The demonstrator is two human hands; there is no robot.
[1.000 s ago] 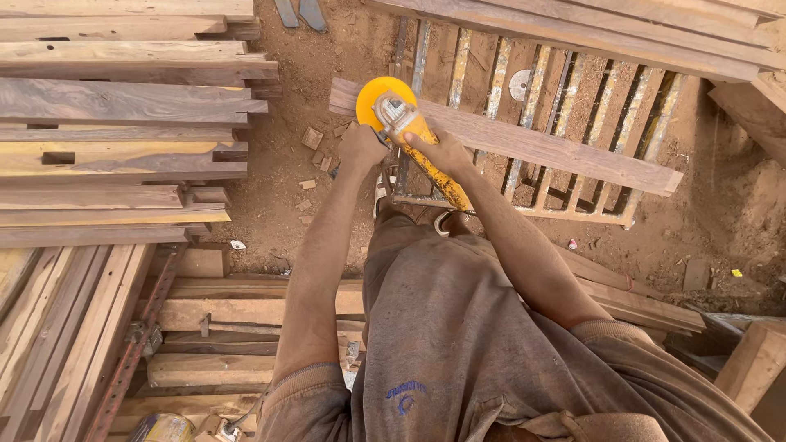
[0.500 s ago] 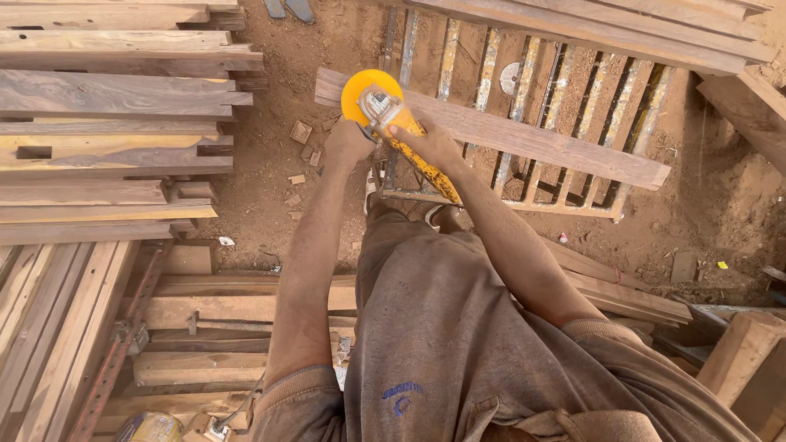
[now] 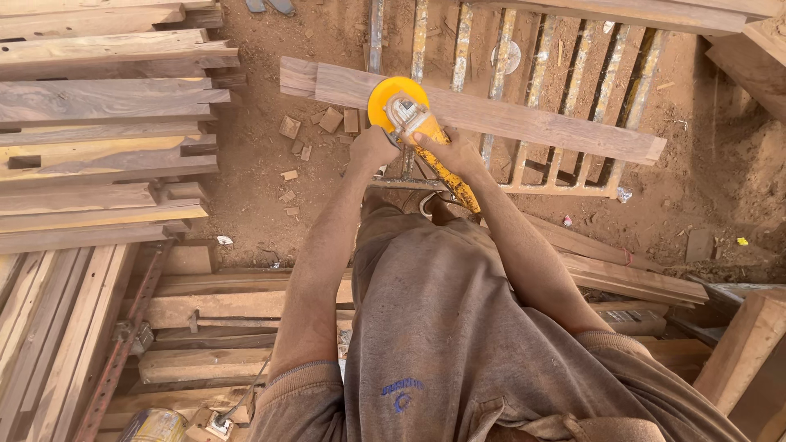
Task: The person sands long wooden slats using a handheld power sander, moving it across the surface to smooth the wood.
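Observation:
I hold a yellow angle grinder (image 3: 413,124) with both hands over a long wooden plank (image 3: 524,121). Its round yellow disc guard (image 3: 387,94) sits on the plank near the plank's left end. My left hand (image 3: 370,151) grips the side of the grinder's head. My right hand (image 3: 453,152) is wrapped around the grinder's yellow body. The plank lies across a pale metal grid frame (image 3: 565,90) resting on the reddish dirt ground.
Stacked notched wooden beams (image 3: 106,123) fill the left side. Small wood offcuts (image 3: 288,128) lie on the dirt beside the plank. More planks (image 3: 213,311), a rusty bar clamp (image 3: 123,340) and a tin (image 3: 155,426) are at lower left; timber (image 3: 745,344) at right.
The grinder and both hands have shifted a little to the right along the plank, further from its left end. The view has moved slightly too.

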